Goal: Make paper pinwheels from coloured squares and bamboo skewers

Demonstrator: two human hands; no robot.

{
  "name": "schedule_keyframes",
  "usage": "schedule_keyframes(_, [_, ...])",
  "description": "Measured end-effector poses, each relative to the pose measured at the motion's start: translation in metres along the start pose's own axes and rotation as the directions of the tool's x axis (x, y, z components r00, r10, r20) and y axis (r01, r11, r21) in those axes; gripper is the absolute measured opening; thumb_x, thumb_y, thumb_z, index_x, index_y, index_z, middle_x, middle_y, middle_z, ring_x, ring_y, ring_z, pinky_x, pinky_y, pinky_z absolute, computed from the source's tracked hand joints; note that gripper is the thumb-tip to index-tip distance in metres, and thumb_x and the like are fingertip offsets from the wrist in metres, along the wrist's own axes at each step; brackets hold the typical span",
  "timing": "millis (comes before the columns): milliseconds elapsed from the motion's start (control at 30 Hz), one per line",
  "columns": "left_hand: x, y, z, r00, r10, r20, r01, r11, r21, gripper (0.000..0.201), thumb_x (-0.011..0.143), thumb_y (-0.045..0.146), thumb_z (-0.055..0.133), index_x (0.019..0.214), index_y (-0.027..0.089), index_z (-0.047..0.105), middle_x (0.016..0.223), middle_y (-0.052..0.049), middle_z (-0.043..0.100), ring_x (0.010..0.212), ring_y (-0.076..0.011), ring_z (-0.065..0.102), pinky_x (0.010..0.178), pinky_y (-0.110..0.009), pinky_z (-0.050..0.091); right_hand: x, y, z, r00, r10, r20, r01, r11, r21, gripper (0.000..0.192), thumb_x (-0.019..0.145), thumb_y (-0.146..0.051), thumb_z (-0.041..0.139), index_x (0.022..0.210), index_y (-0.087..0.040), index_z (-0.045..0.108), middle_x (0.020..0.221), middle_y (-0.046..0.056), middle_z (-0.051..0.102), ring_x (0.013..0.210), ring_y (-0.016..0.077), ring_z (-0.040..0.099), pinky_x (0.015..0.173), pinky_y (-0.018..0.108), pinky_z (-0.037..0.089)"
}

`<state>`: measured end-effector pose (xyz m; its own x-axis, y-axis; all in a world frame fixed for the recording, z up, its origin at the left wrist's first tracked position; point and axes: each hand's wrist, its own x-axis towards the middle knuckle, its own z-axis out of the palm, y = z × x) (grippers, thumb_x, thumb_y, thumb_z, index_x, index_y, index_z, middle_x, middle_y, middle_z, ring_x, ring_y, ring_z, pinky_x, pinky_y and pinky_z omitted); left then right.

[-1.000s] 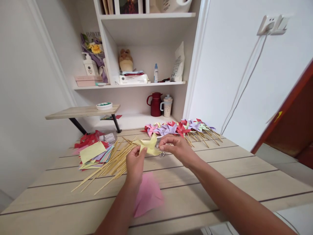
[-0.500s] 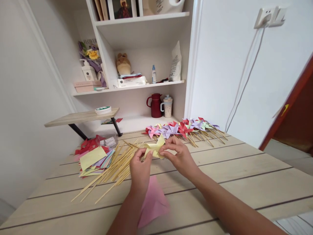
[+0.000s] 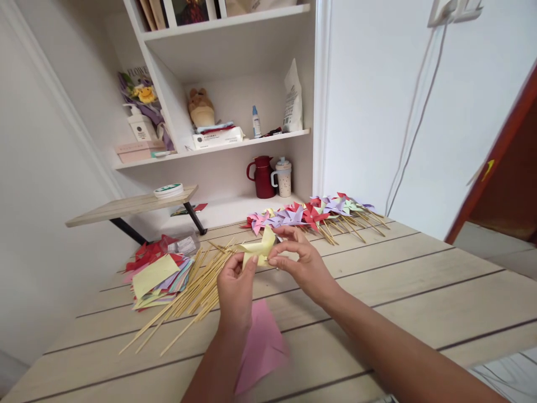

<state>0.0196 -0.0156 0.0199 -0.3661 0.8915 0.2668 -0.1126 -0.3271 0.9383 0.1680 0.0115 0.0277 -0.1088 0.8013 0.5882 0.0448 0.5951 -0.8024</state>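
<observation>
Left hand [image 3: 235, 286] raised just above the worktop [image 3: 403, 291], fingers pinched on the lower edge of a yellow paper pinwheel [image 3: 257, 250]. Right hand [image 3: 298, 258] closed on the same pinwheel from the right side, thumb and fingertips at its centre. Pinwheel held clear of the surface, roughly mid-worktop, blades folded.

Worktop: pale wood planks with dark seams running across. Loose bundle of wooden sticks [image 3: 191, 291] fanned out left of the hands. Stack of coloured paper squares [image 3: 156, 275] further left, yellow sheet uppermost, red pieces behind. Pink paper sheet [image 3: 262, 347] lying flat beneath the left forearm. Row of finished pinwheels [image 3: 312, 211] in red, purple, pink and green laid along the far edge, sticks pointing right and towards the viewer.

Room: white walls on both sides. White shelf unit [image 3: 218, 146] behind the worktop, carrying a soft toy, a small bottle, a white bag, a pump bottle and a wrapped bouquet. Dark red jug [image 3: 262, 177] and speckled mug [image 3: 283, 179] in the lower recess. Small wooden riser [image 3: 126, 205] on black legs at left, roll of tape on top. White cable [image 3: 409, 120] hanging down the right wall from a socket. Reddish-brown door edge at far right.
</observation>
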Motion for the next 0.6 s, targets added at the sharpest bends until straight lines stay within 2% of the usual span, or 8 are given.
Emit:
schedule_keyframes(133, [-0.0009, 0.0000, 0.0004, 0.999, 0.039, 0.019, -0.039, 0.999, 0.017, 0.019, 0.073, 0.033, 0.077, 0.085, 0.019, 0.071, 0.084, -0.003, 0.073, 0.080, -0.0182, 0.064, 0.077, -0.028, 0.049, -0.0001, -0.0033, 0.0010, 0.998, 0.026, 0.055, -0.028, 0.999, 0.040, 0.003, 0.077, -0.027, 0.077, 0.074, -0.026, 0.076, 0.121, 0.004, 0.056, 0.122, 0.0245, 0.051, 0.106, 0.039, 0.038])
schedule_keyframes(233, [-0.0021, -0.0005, -0.0001, 0.996, 0.080, 0.040, -0.082, 0.996, 0.039, 0.020, 0.074, 0.034, 0.077, 0.084, 0.018, 0.070, 0.083, -0.002, 0.071, 0.080, -0.0177, 0.064, 0.075, -0.027, 0.048, 0.0003, -0.0066, 0.0014, 0.997, 0.020, 0.081, -0.025, 0.998, 0.062, 0.007, 0.079, -0.026, 0.074, 0.072, -0.024, 0.073, 0.102, 0.004, 0.063, 0.103, 0.0216, 0.058, 0.093, 0.036, 0.045])
schedule_keyframes(367, [-0.0041, -0.0016, -0.0009, 0.983, 0.176, 0.058, -0.181, 0.979, 0.098, 0.019, 0.077, 0.035, 0.075, 0.080, 0.018, 0.068, 0.078, -0.002, 0.068, 0.078, -0.0173, 0.062, 0.072, -0.027, 0.047, 0.0002, -0.0081, 0.0004, 0.993, -0.011, 0.115, 0.007, 0.999, 0.032, 0.008, 0.081, -0.025, 0.071, 0.073, -0.023, 0.073, 0.080, 0.001, 0.064, 0.084, 0.0194, 0.058, 0.080, 0.033, 0.044])
schedule_keyframes(600, [-0.0046, -0.0024, -0.0011, 0.973, 0.214, 0.089, -0.225, 0.964, 0.140, 0.016, 0.081, 0.033, 0.071, 0.081, 0.018, 0.066, 0.079, -0.001, 0.066, 0.078, -0.0163, 0.059, 0.074, -0.026, 0.046, -0.0005, -0.0084, -0.0011, 0.994, -0.023, 0.107, 0.020, 1.000, 0.023, 0.008, 0.083, -0.024, 0.070, 0.074, -0.023, 0.071, 0.080, 0.000, 0.069, 0.082, 0.0185, 0.059, 0.080, 0.032, 0.043])
